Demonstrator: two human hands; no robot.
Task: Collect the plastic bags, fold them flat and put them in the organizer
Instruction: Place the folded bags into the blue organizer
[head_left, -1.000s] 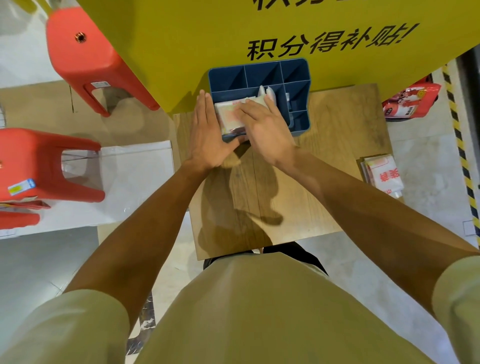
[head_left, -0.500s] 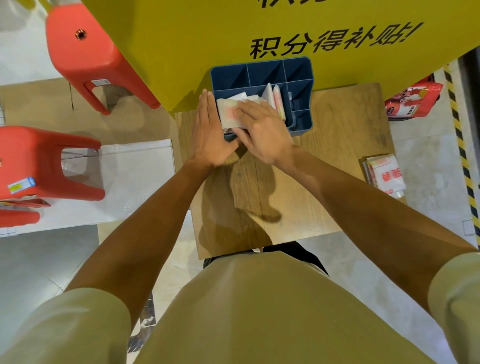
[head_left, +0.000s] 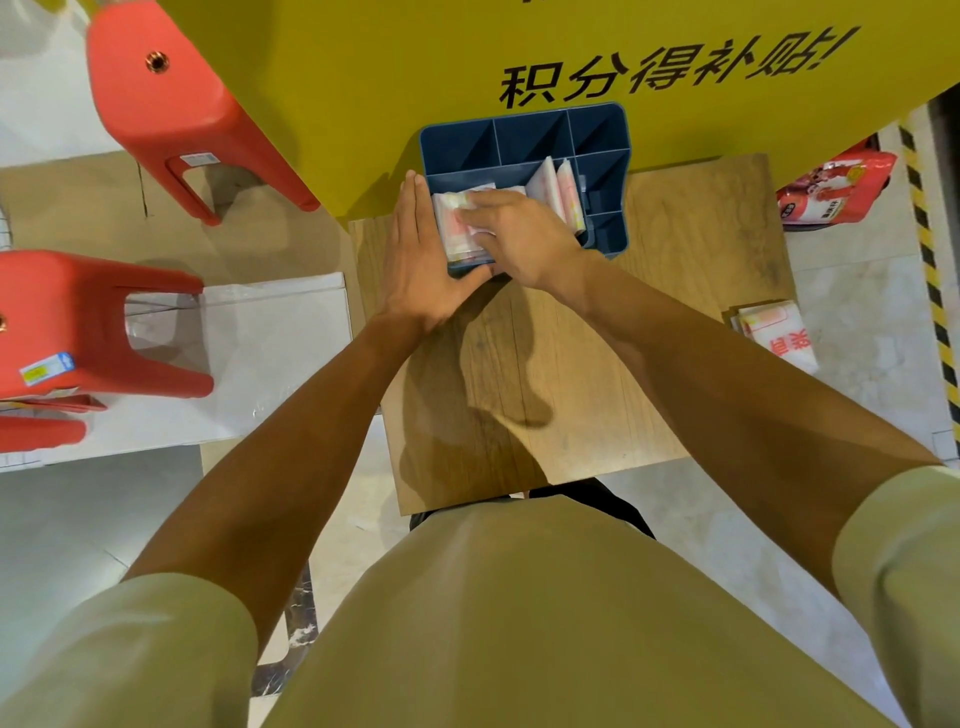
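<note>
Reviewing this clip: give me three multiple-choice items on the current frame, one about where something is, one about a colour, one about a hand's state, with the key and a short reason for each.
1. Where does the folded plastic bag under the right hand lie?
A. in the organizer's large front compartment
B. on the floor
C. on a red stool

2. What colour is the organizer?
A. green
B. dark blue
C. white

3. How is the left hand placed?
A. gripping a stool leg
B. hanging at the person's side
C. fingers straight, flat against the organizer's left outer wall

Key: 1 A, the bag sits within the blue walls nearest the person; 2 B, its walls and dividers are dark blue; 3 C, the straight fingers lie along the wall while the right hand presses the bag down.
</note>
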